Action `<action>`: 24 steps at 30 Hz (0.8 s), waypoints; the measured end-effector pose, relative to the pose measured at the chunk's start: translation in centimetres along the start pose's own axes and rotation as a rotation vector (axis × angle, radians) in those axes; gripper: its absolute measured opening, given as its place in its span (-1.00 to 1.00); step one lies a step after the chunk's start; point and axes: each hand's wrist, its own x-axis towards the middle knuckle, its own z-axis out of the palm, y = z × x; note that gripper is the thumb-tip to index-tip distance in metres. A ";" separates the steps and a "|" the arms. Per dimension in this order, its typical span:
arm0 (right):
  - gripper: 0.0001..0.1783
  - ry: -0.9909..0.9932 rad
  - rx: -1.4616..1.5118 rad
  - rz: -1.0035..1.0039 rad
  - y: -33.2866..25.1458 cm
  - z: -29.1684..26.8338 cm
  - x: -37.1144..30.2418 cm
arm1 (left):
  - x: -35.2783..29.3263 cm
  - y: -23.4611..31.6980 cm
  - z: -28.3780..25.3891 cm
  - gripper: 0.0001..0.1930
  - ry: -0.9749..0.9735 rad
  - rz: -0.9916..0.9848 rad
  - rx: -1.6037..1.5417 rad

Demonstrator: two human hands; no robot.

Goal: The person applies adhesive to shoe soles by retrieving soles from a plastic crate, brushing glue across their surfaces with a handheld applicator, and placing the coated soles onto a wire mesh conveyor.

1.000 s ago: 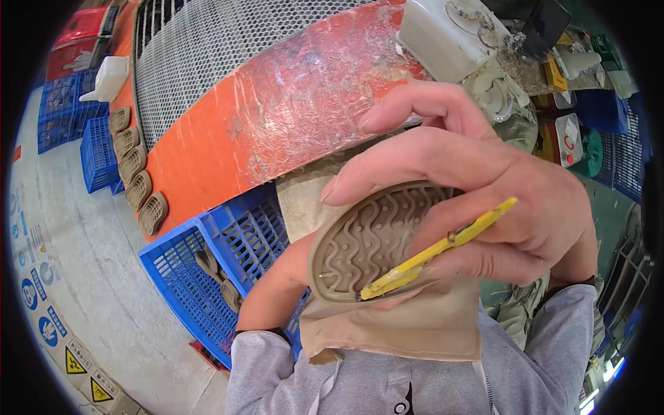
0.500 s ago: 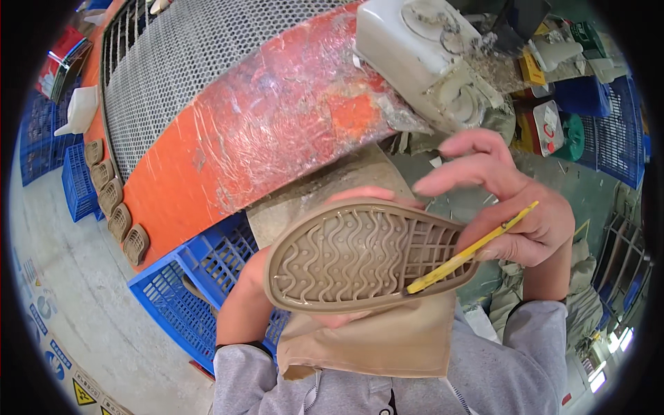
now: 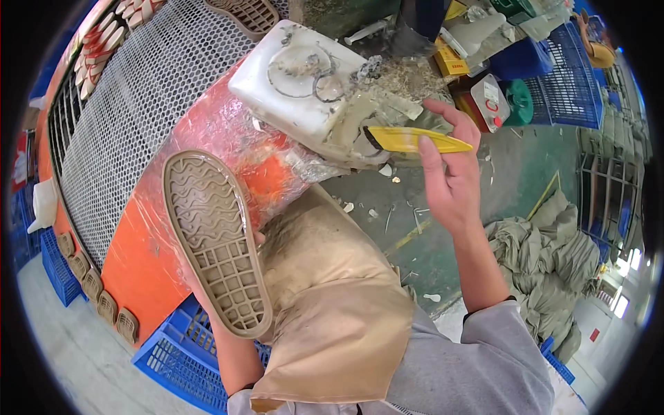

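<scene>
Your left hand (image 3: pixel 197 285) holds a tan shoe sole (image 3: pixel 218 242) from behind, clamped at its edges, though most of those fingers are hidden. The sole is tilted over the side of the orange surface (image 3: pixel 149 283), its bumpy bottom facing you, wavy lines up top and little squares at the heel. Your right hand (image 3: pixel 453 176) pinches a yellow brush (image 3: pixel 415 140) between thumb and fingers. Its dark tip is by the messy end of a white jug (image 3: pixel 277 90); you can't tell if they touch. A tan apron (image 3: pixel 339 339) covers your lap.
</scene>
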 end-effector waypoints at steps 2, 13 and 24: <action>-0.85 -0.023 -0.093 -0.058 -0.1 0.3 0.5 | -0.2 -0.5 -0.1 -0.33 0.022 -0.087 -0.345; -0.77 0.103 0.563 0.516 -2.4 -0.1 -3.1 | -1.0 0.9 0.8 -0.28 -0.134 -0.325 -1.274; -0.70 -0.333 0.797 0.185 -11.4 6.9 -4.1 | -3.0 3.7 3.0 -0.29 0.078 -0.517 -0.961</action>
